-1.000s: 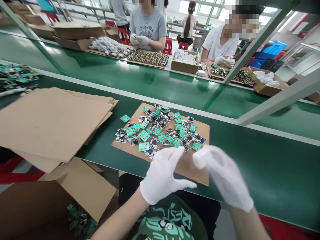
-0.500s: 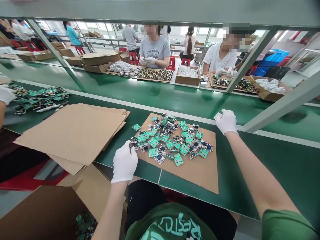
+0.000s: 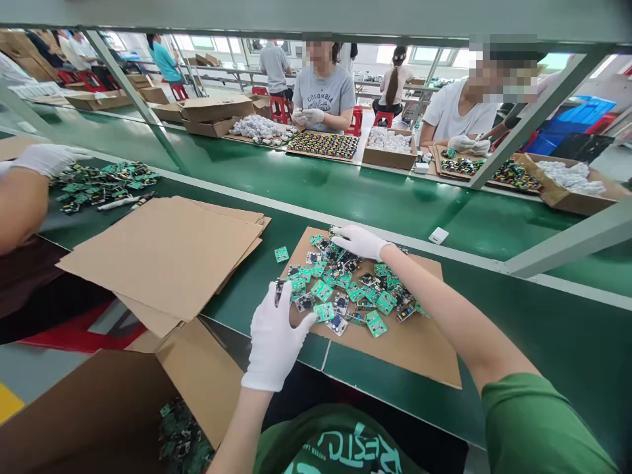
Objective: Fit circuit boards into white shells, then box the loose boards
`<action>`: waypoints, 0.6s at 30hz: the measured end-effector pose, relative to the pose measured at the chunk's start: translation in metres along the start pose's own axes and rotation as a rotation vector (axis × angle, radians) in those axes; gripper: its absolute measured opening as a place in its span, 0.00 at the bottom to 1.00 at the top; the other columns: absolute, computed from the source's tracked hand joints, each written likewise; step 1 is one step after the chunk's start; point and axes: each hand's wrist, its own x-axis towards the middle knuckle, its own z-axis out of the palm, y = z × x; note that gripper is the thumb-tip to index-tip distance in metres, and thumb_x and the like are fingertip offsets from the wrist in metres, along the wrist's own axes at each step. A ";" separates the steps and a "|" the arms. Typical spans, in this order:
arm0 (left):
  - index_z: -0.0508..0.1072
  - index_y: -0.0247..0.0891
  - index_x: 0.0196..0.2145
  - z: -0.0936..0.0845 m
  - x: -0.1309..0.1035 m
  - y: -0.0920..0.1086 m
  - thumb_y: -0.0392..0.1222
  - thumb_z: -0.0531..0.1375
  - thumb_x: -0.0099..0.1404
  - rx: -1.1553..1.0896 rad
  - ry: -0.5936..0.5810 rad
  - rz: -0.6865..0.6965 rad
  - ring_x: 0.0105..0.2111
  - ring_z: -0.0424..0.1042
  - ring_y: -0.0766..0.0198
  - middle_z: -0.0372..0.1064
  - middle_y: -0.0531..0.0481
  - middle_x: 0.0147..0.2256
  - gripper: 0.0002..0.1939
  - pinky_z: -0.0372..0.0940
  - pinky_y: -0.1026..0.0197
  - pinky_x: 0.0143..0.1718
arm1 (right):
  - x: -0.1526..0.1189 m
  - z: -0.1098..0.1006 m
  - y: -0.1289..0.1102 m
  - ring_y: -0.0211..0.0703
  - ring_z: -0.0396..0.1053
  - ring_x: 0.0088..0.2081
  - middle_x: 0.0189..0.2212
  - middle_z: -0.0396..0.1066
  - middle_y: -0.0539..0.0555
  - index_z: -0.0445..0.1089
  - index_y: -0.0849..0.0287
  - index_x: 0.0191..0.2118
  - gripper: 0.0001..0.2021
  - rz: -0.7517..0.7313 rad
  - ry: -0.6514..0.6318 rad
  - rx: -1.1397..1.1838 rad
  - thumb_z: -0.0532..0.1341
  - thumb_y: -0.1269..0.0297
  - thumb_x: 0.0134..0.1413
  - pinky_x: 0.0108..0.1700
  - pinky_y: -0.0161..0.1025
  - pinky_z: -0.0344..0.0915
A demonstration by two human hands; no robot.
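Green and black circuit boards [image 3: 346, 288] lie in a loose pile on a flat cardboard sheet [image 3: 415, 359]. At the pile's left edge is my left hand [image 3: 276, 339], in a white glove, with the thumb spread away from the fingers. A dark board [image 3: 280, 291] shows at its fingertips; the hand is not closed around it. My right hand [image 3: 363, 242], also gloved, reaches over the pile's far edge with fingers stretched out; what lies under its fingertips is partly hidden. A small white block, like a charger housing, [image 3: 438, 236] lies on the green belt to the right.
To the left lie stacked cardboard sheets [image 3: 168, 253] and another heap of boards [image 3: 106, 184], with a co-worker's gloved hand [image 3: 49, 159] above it. An open carton [image 3: 89, 408] with boards inside stands below. A slanted metal post [image 3: 567, 240] rises at right. Co-workers sit across the belt.
My right hand has let go of the white block on the belt and moved left to the pile. My left hand has spread its thumb from its fingers. The view has shifted slightly.
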 end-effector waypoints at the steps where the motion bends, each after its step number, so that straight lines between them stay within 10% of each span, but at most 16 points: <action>1: 0.60 0.36 0.66 0.001 0.001 0.003 0.57 0.61 0.66 0.042 -0.018 0.022 0.62 0.60 0.36 0.49 0.29 0.67 0.37 0.60 0.38 0.59 | 0.002 0.002 -0.004 0.55 0.68 0.56 0.55 0.70 0.63 0.70 0.61 0.59 0.19 -0.026 -0.021 -0.003 0.51 0.58 0.72 0.59 0.48 0.63; 11: 0.64 0.31 0.63 0.011 0.035 0.030 0.52 0.50 0.74 0.039 0.000 -0.092 0.63 0.57 0.30 0.38 0.25 0.69 0.28 0.62 0.36 0.56 | -0.069 -0.034 -0.001 0.61 0.67 0.55 0.64 0.59 0.60 0.75 0.54 0.51 0.13 -0.187 -0.075 0.009 0.55 0.65 0.68 0.53 0.58 0.68; 18: 0.48 0.43 0.71 0.019 0.033 0.024 0.51 0.50 0.75 -0.142 0.067 -0.086 0.69 0.46 0.41 0.39 0.36 0.71 0.32 0.52 0.35 0.64 | -0.118 -0.037 0.008 0.52 0.73 0.48 0.50 0.74 0.57 0.74 0.55 0.49 0.14 -0.312 -0.165 0.103 0.53 0.68 0.67 0.49 0.49 0.72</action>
